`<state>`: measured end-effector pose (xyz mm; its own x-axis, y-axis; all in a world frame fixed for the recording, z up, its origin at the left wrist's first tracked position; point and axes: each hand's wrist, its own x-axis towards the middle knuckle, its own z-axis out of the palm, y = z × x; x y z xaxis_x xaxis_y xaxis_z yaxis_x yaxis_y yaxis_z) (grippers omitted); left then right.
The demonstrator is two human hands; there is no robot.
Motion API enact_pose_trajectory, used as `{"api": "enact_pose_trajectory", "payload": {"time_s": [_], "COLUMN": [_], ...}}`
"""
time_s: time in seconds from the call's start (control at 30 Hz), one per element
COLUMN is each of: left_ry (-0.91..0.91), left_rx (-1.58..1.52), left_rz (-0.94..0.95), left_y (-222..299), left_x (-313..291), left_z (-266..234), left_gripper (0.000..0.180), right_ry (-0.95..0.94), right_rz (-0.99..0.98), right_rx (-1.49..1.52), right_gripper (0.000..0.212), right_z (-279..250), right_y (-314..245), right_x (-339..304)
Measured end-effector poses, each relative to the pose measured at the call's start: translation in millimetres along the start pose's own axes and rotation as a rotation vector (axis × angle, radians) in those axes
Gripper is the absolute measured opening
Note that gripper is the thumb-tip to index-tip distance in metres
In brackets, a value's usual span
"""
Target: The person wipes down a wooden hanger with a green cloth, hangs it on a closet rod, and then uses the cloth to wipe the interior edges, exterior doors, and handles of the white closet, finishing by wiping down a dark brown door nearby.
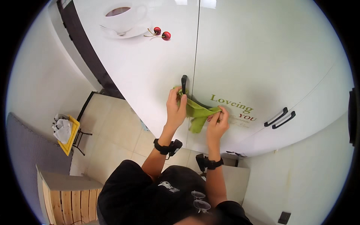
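Note:
A bright green cloth (199, 111) is stretched between my two hands in front of a glossy white wardrobe (146, 71). My left hand (176, 108) pinches its left end, close against the lower part of a black door handle (184, 81). Some green shows behind those fingers, but I cannot tell whether the cloth passes through the handle. At the cloth's right end, my right hand (218, 122) grips the upper edge between thumb and fingers. A loose flap hangs down between the hands.
Two more black handles (277, 119) stick out from the doors on the right. At left, a yellow tray (71, 138) holding white and grey plastic bags rests on a dark-legged stand. Wooden slats (73, 204) stand at lower left. Beige tiles (116, 123) cover the floor.

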<state>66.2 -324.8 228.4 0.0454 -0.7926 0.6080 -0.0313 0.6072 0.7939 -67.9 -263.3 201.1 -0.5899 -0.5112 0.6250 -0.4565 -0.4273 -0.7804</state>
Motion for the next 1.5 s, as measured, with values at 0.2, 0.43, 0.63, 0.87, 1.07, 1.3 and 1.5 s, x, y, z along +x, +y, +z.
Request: {"api": "enact_pose_trajectory", "payload": {"time_s": [0.2, 0.43, 0.63, 0.87, 1.07, 1.3, 1.5], "left_ry": [0.028, -0.100, -0.028, 0.182, 0.268, 0.394, 0.413], "left_rx": [0.079, 0.085, 0.259, 0.320, 0.431, 0.577, 0.548], "left_rz": [-0.007, 0.007, -0.016, -0.060, -0.106, -0.081, -0.107], "left_y": [-1, 32, 53, 42, 35, 49, 41], "left_x": [1, -11, -55, -113, -130, -139, -138], "left_z": [0, -40, -59, -83, -122, -165, -214], "left_gripper": [0.026, 0.030, 0.030, 0.031, 0.035, 0.035, 0.035], "right_ry": [0.036, -0.029, -0.111, -0.183, -0.355, -0.510, -0.486], "right_rz": [-0.024, -0.026, -0.040, 0.046, -0.022, -0.135, -0.156], "right_rx": [-0.087, -0.025, 0.080, 0.160, 0.234, 0.266, 0.233], "right_gripper": [0.017, 0.014, 0.014, 0.011, 0.010, 0.015, 0.023], "right_z": [-30, -37, -52, -61, -46, -17, 23], "right_y": [12, -26, -52, -21, -10, -37, -76], "right_x": [-4, -28, -54, -85, -103, -120, -141]}}
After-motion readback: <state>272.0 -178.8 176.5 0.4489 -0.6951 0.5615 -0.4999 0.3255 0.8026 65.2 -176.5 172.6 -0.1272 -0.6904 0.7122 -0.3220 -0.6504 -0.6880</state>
